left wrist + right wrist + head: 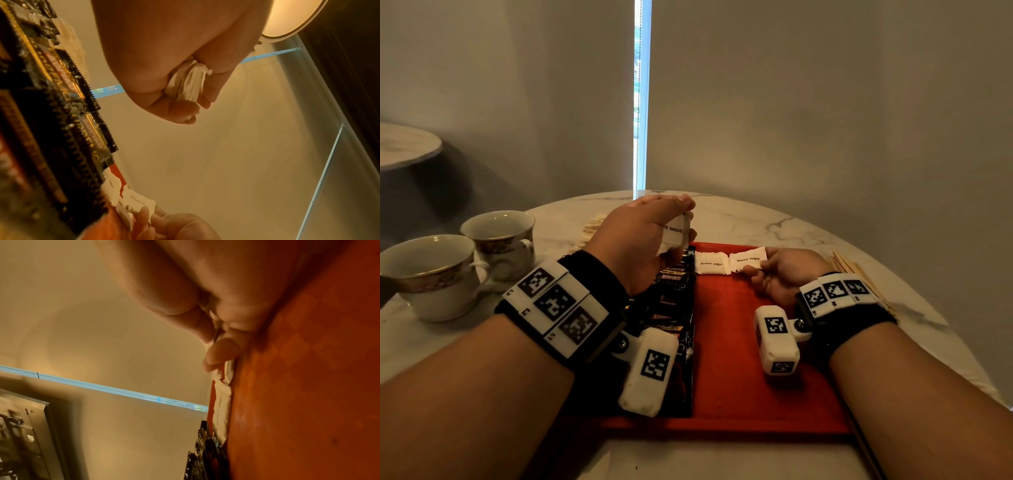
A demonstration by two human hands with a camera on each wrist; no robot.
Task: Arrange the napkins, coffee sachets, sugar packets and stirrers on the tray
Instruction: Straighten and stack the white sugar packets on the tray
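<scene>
A red tray (726, 346) lies on the marble table. Black coffee sachets (675, 291) overlap in a column along its left side. Two white brown-sugar packets (710, 263) lie side by side at the tray's far edge. My right hand (758, 268) rests on the tray and pinches the near right corner of the right packet (748, 259); its fingers (223, 352) show at that corner. My left hand (685, 219) hovers above the sachets' far end and grips a bunch of sugar packets (674, 236), seen edge-on as a bunch of sugar packets (189, 84).
Two empty teacups (431, 274) (500, 240) stand on the table left of the tray. Wooden stirrers (854, 270) lie on the table right of the tray, and more wooden stirrers (592, 226) lie behind my left hand. The round table's edge curves close on the right.
</scene>
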